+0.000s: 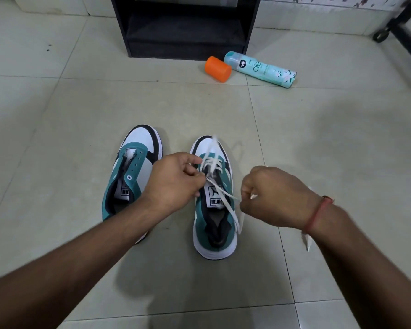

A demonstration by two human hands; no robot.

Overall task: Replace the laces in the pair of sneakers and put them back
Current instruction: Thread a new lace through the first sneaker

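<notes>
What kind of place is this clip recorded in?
Probably a home, on the floor near an entryway: pale floor tiles, a low black shelf unit, and a spray can lying beside it.

Soft, even indoor light fills the scene, moderately bright, with a dull sheen on the pale floor tiles (318,119) and only faint, diffuse shadows under the forearms and beside the right sneaker (215,210). The white lace (226,198) is smeared by motion blur near the toe, while the shoes and hands are fairly sharp. Wide-angle distortion bends the tile grout lines and stretches the arms towards the lower corners, and the black shelf unit (185,27) recedes into deep shade.
</notes>
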